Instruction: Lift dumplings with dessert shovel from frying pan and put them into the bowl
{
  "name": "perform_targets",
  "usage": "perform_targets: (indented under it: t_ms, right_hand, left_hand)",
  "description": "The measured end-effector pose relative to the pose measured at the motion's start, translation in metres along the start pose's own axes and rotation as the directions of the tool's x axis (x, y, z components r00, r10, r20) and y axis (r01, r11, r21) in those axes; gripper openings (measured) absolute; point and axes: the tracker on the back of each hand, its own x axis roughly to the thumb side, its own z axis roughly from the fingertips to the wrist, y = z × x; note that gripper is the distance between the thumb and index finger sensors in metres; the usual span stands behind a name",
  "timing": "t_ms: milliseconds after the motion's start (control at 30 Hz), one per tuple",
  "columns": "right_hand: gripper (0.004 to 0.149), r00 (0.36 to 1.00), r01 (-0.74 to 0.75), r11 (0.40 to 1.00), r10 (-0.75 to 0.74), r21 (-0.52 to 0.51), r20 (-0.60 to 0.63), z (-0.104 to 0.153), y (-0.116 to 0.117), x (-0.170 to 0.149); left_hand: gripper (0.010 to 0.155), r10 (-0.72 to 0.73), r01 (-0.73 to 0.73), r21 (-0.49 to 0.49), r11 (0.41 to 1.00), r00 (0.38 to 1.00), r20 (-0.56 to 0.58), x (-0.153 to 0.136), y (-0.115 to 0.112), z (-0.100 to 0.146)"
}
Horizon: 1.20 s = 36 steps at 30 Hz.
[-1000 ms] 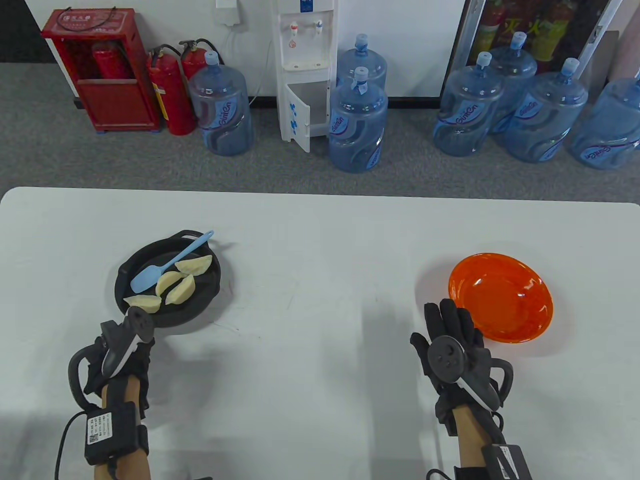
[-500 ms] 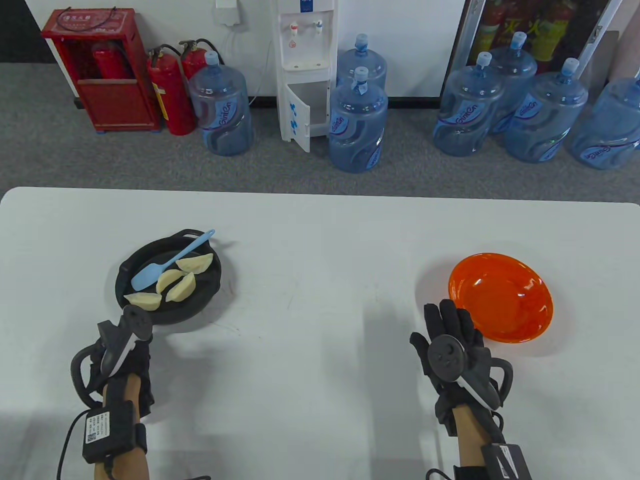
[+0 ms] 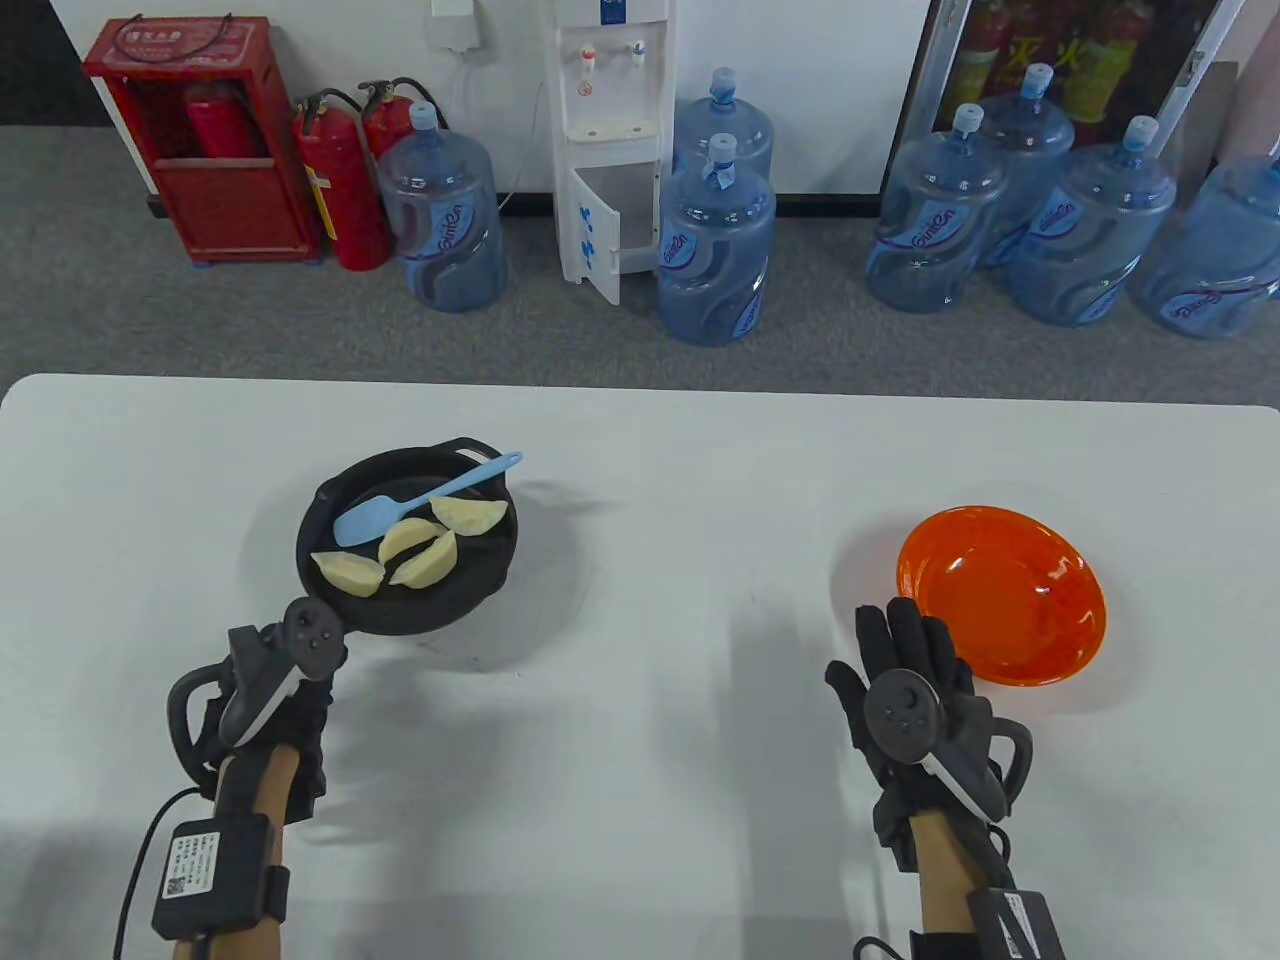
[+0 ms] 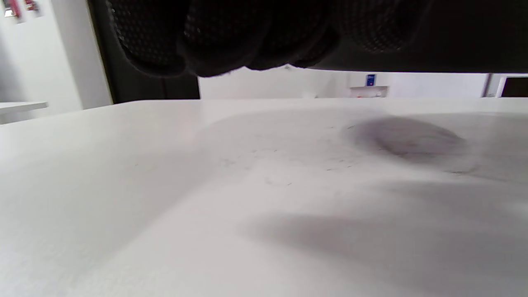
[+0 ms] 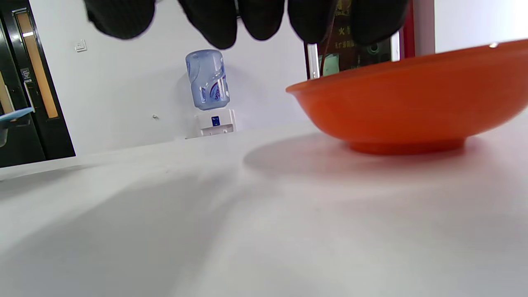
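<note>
Now dumplings (image 3: 405, 550) in frying pan (image 3: 470, 600).

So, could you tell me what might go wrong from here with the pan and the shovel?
1. The blue shovel lies loose across the frying pan, its handle over the far rim; while the left hand holds the pan's near edge, a jolt could tip it out.
2. The four dumplings sit close together, so scooping one may push others.
3. The orange bowl is far across the table, a long carry.

My top camera looks down on the white surface (image 3: 650, 480). My wrist cameras sit low, close above it. The right one also sees the bowl (image 5: 408, 103).
</note>
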Motion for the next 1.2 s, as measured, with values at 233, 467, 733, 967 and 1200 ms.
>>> perform_targets:
  t_ms: [233,467,733,967,1200]
  right_hand:
    - [0.07,1.0,0.004,1.0,-0.004,0.001,-0.002,0.0,0.001,-0.001]
    - [0.07,1.0,0.006,1.0,-0.006,-0.008,-0.008,0.0,0.0,-0.001]
    - [0.07,1.0,0.012,1.0,-0.012,-0.014,-0.017,-0.001,0.0,-0.003]
    - [0.07,1.0,0.005,1.0,-0.005,-0.006,-0.019,-0.001,0.0,-0.003]
    - [0.071,1.0,-0.005,1.0,0.005,-0.005,-0.005,-0.003,0.001,0.001]
  left_hand:
    - [0.049,0.021,-0.03,0.058,0.998,0.988,0.151,0.017,0.006,0.018]
    - [0.049,0.009,-0.033,0.072,0.997,0.951,0.31,0.031,0.002,0.029]
    - [0.049,-0.023,-0.031,0.1,0.994,0.868,0.496,0.047,-0.001,0.041]
    - [0.048,-0.052,0.009,0.075,0.997,0.795,0.605,0.067,-0.006,0.05]
    - [0.048,-0.086,0.087,0.032,0.996,0.74,0.667,0.087,-0.018,0.059]
